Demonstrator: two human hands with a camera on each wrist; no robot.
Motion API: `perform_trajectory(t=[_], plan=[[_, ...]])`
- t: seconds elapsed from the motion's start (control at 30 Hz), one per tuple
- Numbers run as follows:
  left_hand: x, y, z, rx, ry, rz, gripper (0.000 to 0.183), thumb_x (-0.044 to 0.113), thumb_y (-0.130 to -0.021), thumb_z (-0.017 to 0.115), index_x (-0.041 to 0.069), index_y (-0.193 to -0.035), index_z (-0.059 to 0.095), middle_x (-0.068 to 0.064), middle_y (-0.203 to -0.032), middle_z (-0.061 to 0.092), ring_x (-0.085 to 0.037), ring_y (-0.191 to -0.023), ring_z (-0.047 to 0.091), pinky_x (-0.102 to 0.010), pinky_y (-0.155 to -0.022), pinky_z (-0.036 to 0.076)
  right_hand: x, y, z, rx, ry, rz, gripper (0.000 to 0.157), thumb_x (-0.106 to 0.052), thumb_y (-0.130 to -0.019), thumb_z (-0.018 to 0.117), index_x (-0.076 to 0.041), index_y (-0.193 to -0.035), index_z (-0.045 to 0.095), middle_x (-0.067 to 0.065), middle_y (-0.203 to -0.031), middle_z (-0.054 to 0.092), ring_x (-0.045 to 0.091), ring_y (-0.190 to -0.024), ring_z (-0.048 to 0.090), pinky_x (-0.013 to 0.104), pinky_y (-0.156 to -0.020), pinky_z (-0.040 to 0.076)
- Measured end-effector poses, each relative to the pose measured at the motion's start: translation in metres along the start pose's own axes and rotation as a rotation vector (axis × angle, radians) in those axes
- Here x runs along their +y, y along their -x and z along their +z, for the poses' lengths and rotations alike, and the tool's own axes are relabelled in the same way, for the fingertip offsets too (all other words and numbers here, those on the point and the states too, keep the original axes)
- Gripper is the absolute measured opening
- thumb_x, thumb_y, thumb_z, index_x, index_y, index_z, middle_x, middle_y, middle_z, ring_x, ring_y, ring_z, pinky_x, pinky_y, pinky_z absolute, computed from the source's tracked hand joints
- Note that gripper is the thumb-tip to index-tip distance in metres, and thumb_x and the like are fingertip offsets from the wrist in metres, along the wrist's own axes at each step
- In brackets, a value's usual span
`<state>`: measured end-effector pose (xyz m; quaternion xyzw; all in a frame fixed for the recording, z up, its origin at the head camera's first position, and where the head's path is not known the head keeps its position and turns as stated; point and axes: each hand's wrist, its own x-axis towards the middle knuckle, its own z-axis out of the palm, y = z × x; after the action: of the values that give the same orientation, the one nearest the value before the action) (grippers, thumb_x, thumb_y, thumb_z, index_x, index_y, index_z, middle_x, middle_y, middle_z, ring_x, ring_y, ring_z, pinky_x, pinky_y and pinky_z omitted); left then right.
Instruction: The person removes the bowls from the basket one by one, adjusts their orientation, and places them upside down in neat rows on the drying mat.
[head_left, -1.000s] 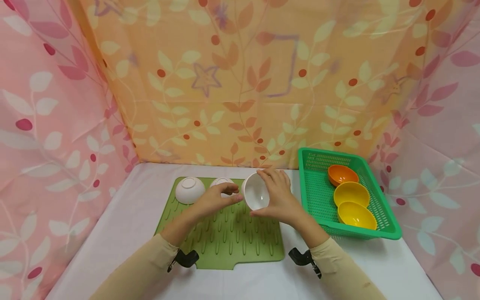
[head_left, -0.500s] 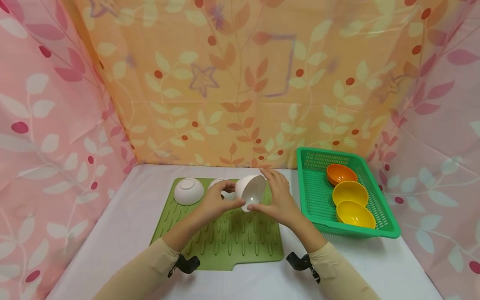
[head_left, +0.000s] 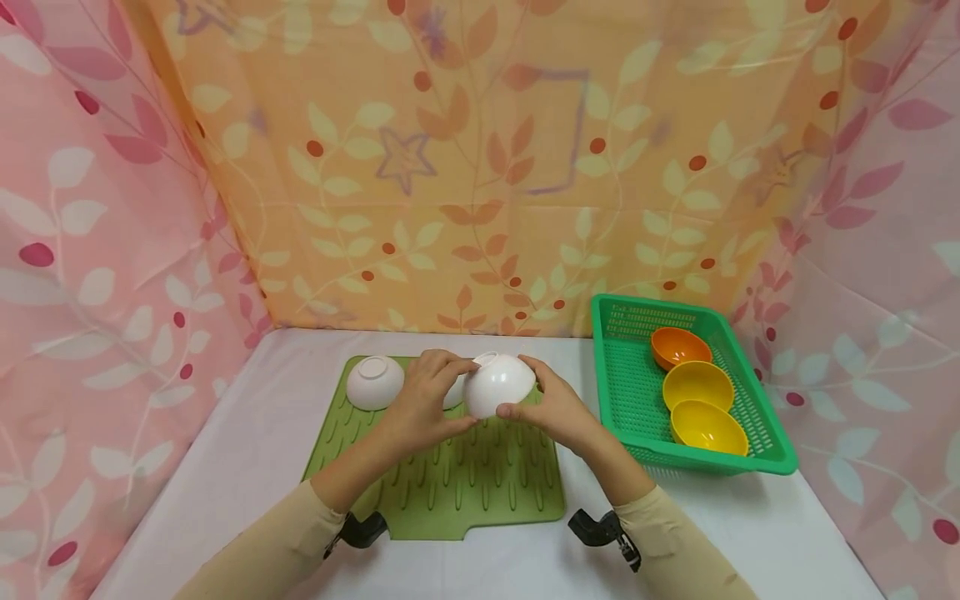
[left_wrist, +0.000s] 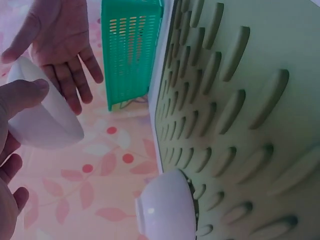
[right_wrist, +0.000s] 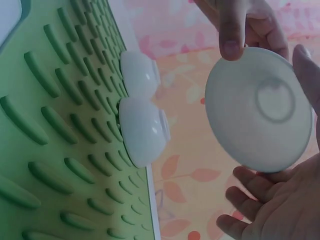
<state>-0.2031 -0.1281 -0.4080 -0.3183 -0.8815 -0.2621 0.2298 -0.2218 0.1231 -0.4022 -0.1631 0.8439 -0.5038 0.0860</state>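
In the head view a white bowl [head_left: 501, 385] is held above the green ridged mat [head_left: 457, 492], its base tilted up and to the left. My left hand [head_left: 423, 396] grips its left side, the thumb [right_wrist: 231, 45] pinching the rim in the right wrist view. At its right side, my right hand [head_left: 551, 408] spans the bowl between thumb and fingers. Several of those fingers [right_wrist: 247, 202] extend loosely past the rim in the right wrist view. Two more white bowls stand base up at the mat's back: one white bowl [head_left: 373, 383] at left, another white bowl [head_left: 453, 396] partly hidden behind the left hand.
A green perforated basket [head_left: 618, 400] stands to the right. It holds an orange bowl [head_left: 678, 348] and two yellow bowls, one yellow bowl [head_left: 697, 387] behind the other yellow bowl [head_left: 708, 429]. Patterned curtains [head_left: 405, 208] enclose the white table [head_left: 240, 450] at the back and sides.
The bowl has turned from showing its inside to standing base up, and has shifted slightly left. My left hand has closed onto it; the right hand has stayed at its right side.
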Motion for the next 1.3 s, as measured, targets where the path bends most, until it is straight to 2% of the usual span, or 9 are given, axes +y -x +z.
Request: perform_trajectory(t=[0.2, 0.27, 0.47, 0.57, 0.67, 0.77, 0.87, 1.03, 1.3], plan=[[0.005, 0.001, -0.003, 0.017, -0.008, 0.026, 0.077, 0.023, -0.067, 0.099, 0.017, -0.132, 0.059, -0.002, -0.130, 0.054, -0.026, -0.126, 0.046, -0.054, -0.103, 0.036, 0.005, 0.004, 0.001, 0.057, -0.037, -0.047, 0.093, -0.045, -0.073, 0.092, -0.020, -0.150, 0.045, 0.004, -0.143, 0.056, 0.029, -0.133, 0.050, 0.051, -0.097, 0.051], [0.007, 0.002, -0.003, -0.012, 0.063, -0.025, 0.084, 0.026, -0.069, 0.098, 0.017, -0.140, 0.055, -0.003, -0.140, 0.051, -0.028, -0.132, 0.043, -0.057, -0.106, 0.035, 0.008, 0.007, 0.001, 0.089, -0.080, -0.064, 0.092, -0.043, -0.073, 0.093, -0.021, -0.149, 0.046, 0.005, -0.140, 0.057, 0.030, -0.133, 0.049, 0.053, -0.099, 0.049], [0.006, 0.003, -0.002, -0.147, 0.441, -0.307, 0.099, 0.042, -0.074, 0.092, 0.022, -0.156, 0.040, 0.000, -0.152, 0.047, -0.025, -0.140, 0.040, -0.059, -0.108, 0.039, 0.017, 0.014, 0.003, 0.101, -0.322, -0.170, 0.092, -0.035, -0.075, 0.093, -0.018, -0.151, 0.044, 0.007, -0.147, 0.052, 0.029, -0.138, 0.042, 0.047, -0.102, 0.048], [0.003, 0.003, -0.001, -0.205, 0.537, -0.344, 0.096, 0.047, -0.077, 0.089, 0.022, -0.156, 0.041, 0.003, -0.148, 0.051, -0.025, -0.139, 0.042, -0.057, -0.107, 0.039, 0.022, 0.016, 0.006, 0.056, -0.414, -0.227, 0.096, -0.038, -0.076, 0.092, -0.014, -0.153, 0.041, 0.008, -0.152, 0.047, 0.029, -0.141, 0.038, 0.043, -0.104, 0.047], [0.001, 0.002, 0.000, -0.239, 0.557, -0.344, 0.091, 0.048, -0.078, 0.088, 0.028, -0.154, 0.043, 0.009, -0.147, 0.053, -0.023, -0.139, 0.043, -0.055, -0.107, 0.039, 0.027, 0.017, 0.007, 0.026, -0.434, -0.263, 0.101, -0.043, -0.075, 0.092, -0.012, -0.155, 0.038, 0.009, -0.155, 0.043, 0.030, -0.146, 0.032, 0.048, -0.109, 0.042], [0.002, -0.001, 0.000, -0.227, 0.548, -0.328, 0.087, 0.041, -0.078, 0.090, 0.031, -0.152, 0.046, 0.009, -0.146, 0.053, -0.021, -0.137, 0.042, -0.057, -0.106, 0.038, 0.028, 0.018, 0.005, 0.044, -0.361, -0.278, 0.104, -0.047, -0.074, 0.092, -0.015, -0.156, 0.037, 0.008, -0.158, 0.040, 0.032, -0.147, 0.029, 0.060, -0.112, 0.035], [0.000, -0.006, -0.001, -0.193, 0.510, -0.311, 0.088, 0.036, -0.075, 0.092, 0.028, -0.151, 0.048, 0.005, -0.145, 0.054, -0.024, -0.137, 0.043, -0.061, -0.108, 0.038, 0.026, 0.016, 0.000, 0.115, -0.184, -0.285, 0.102, -0.038, -0.072, 0.095, -0.017, -0.156, 0.040, 0.007, -0.158, 0.039, 0.032, -0.149, 0.029, 0.066, -0.116, 0.026], [-0.016, -0.026, 0.003, -0.183, 0.383, -0.261, 0.092, 0.037, -0.072, 0.095, 0.028, -0.151, 0.049, 0.002, -0.149, 0.052, -0.027, -0.138, 0.041, -0.061, -0.110, 0.035, 0.022, 0.002, -0.008, 0.220, 0.093, -0.247, 0.101, -0.025, -0.067, 0.098, -0.016, -0.153, 0.044, 0.010, -0.155, 0.043, 0.032, -0.147, 0.035, 0.066, -0.116, 0.028], [-0.059, -0.057, 0.035, -0.306, 0.201, -0.236, 0.094, 0.044, -0.072, 0.093, 0.026, -0.152, 0.048, 0.000, -0.152, 0.051, -0.030, -0.139, 0.039, -0.057, -0.108, 0.023, 0.039, -0.034, -0.003, 0.202, 0.175, -0.082, 0.099, -0.032, -0.074, 0.094, -0.012, -0.156, 0.040, 0.014, -0.156, 0.040, 0.036, -0.148, 0.029, 0.064, -0.115, 0.030]])
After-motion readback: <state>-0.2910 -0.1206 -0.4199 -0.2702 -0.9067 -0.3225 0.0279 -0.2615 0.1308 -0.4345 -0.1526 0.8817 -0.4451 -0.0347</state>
